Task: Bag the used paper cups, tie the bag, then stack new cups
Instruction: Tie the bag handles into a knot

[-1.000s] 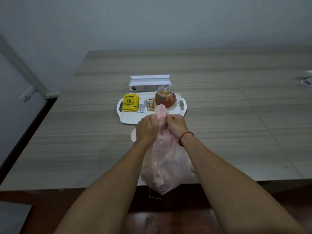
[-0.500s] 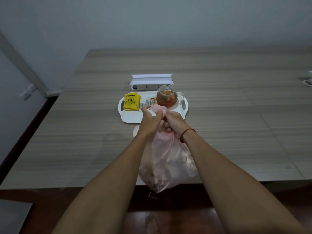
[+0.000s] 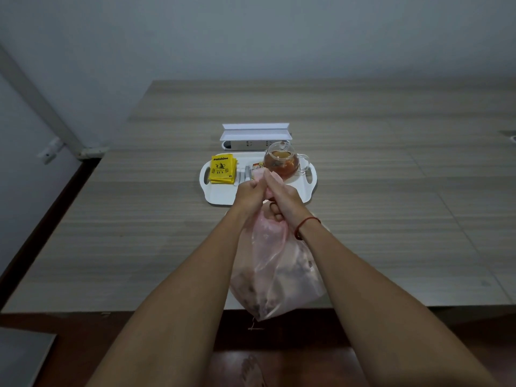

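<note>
Both forearms reach forward, the left hand point(image 3: 248, 191) and right hand point(image 3: 283, 199) pressed together, each clenched round the twisted neck of the pink bag point(image 3: 275, 270) (contents blurred), which hangs at the counter's point(image 3: 139, 219) near edge. Yellow packets point(image 3: 223, 169) read "Sunshine".

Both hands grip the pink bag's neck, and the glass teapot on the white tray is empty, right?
Not empty: the head view shows the glass teapot holding amber tea. The left hand and right hand do grip the neck of the pink bag.
</note>
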The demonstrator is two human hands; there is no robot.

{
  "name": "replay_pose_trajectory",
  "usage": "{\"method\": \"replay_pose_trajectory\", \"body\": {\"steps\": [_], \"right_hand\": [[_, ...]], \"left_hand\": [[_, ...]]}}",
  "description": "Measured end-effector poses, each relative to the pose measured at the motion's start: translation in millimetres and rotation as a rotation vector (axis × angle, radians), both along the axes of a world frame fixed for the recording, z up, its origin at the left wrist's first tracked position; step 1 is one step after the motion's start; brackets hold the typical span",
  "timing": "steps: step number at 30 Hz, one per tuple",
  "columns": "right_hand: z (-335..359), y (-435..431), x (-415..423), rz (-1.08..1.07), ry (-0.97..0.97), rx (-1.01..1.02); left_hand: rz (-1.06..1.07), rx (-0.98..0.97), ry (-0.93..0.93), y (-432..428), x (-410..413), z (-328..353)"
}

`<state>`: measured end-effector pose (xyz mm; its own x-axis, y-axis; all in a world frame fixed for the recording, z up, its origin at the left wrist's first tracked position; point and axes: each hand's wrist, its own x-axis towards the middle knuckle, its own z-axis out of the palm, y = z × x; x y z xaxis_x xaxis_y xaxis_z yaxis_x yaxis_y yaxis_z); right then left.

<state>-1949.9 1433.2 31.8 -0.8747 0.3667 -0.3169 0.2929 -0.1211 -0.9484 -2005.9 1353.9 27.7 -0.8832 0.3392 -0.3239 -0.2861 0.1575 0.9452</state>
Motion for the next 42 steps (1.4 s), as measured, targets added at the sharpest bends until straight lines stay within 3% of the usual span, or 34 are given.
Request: {"method": "replay_pose_trajectory", "body": {"steps": [6,9,12,17,20,25,31,37,39,42], "right_hand": [[-4.0,-2.9,-8.5,-0.181,0.09,0.239],[-9.6,-1.5,-11.5,-0.219,0.072,0.191],[-15.4,5.2,-14.9,-0.187,0.025,0.157],[-14.1,11.2,-20.0,-0.23,0.024,0.159],[-15.3,10.8,-19.3,-0.244,-0.01,0.12],[-11.2,12.0,-14.5,-0.177,0.017,0.109],[-10.6,7.3,-9.2,-0.146,0.074,0.234],[-10.2,-3.5,-8.4,-0.128,0.136,0.353],[-10.0,-4.0,-10.4,-0.151,0.13,0.361],[-12.4,-0.3,-9.8,-0.173,0.142,0.346]], "left_hand": [[0.1,0.037,-0.046,5.9,-4.6,-0.3],[0.091,0.031,-0.035,2.3,-8.0,-1.9],[-0.002,0.025,-0.042,-4.8,-11.5,-2.7],[-0.273,0.209,-0.197,-15.1,-17.8,3.5],[-0.27,0.217,-0.292,-16.2,-19.4,5.2],[-0.336,0.027,-0.061,-22.8,-13.7,2.6],[-0.209,-0.273,0.113,-14.9,-13.9,2.9],[-0.113,-0.643,0.423,-1.5,-3.6,-3.6],[-0.092,-0.578,0.387,-2.0,-4.9,-4.0],[-0.138,-0.285,0.25,-7.2,-12.3,3.6]]}}
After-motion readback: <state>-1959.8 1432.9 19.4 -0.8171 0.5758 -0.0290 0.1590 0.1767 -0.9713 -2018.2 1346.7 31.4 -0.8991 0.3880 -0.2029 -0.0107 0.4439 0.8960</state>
